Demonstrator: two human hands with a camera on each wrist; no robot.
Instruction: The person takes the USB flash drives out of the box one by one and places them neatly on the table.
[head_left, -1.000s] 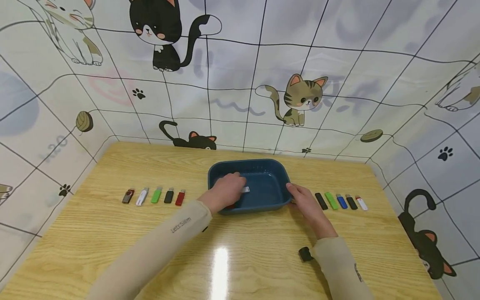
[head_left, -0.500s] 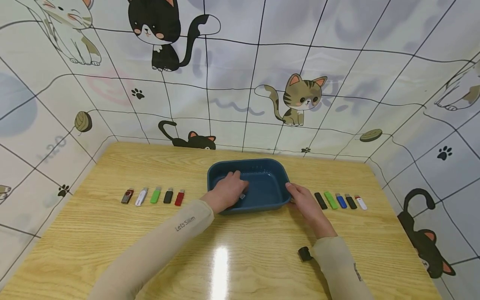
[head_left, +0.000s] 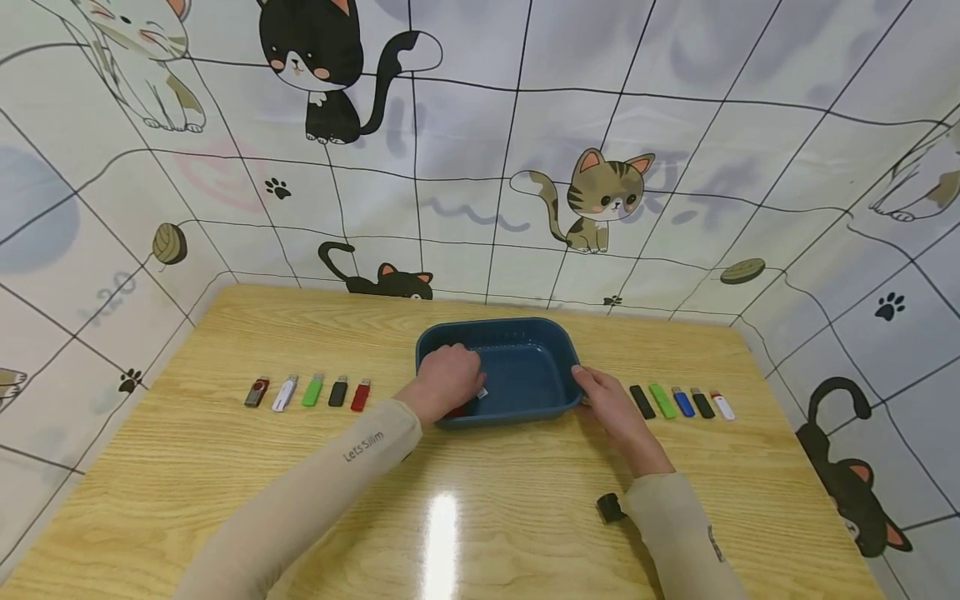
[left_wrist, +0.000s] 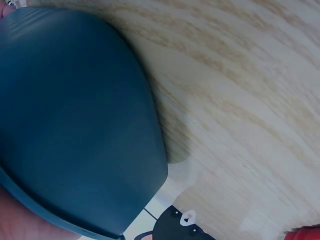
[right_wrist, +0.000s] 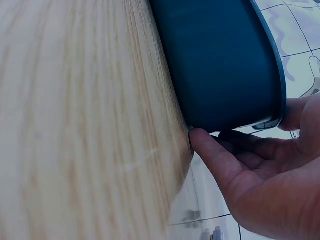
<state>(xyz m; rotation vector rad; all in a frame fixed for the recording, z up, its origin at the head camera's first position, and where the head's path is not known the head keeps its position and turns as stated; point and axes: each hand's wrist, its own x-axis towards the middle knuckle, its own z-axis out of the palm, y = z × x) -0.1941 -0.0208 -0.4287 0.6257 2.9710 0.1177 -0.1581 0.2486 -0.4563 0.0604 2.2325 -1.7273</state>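
Head view: blue rectangular basin (head_left: pixel 528 375) is set near the rear edge of the pale wooden table (head_left: pixel 517 500).
Right hand (head_left: pixel 613 412): thumb and fingers are clamped on the basin's right end.
Left hand (head_left: pixel 448 382): held inside left end, beside silver USB plug (head_left: pixel 482 392); finger closure cannot be told.

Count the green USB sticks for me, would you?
2: one green USB stick in the middle of the line left of the blue tub, another green USB stick second from left on the right. More could be hidden inside the tub.
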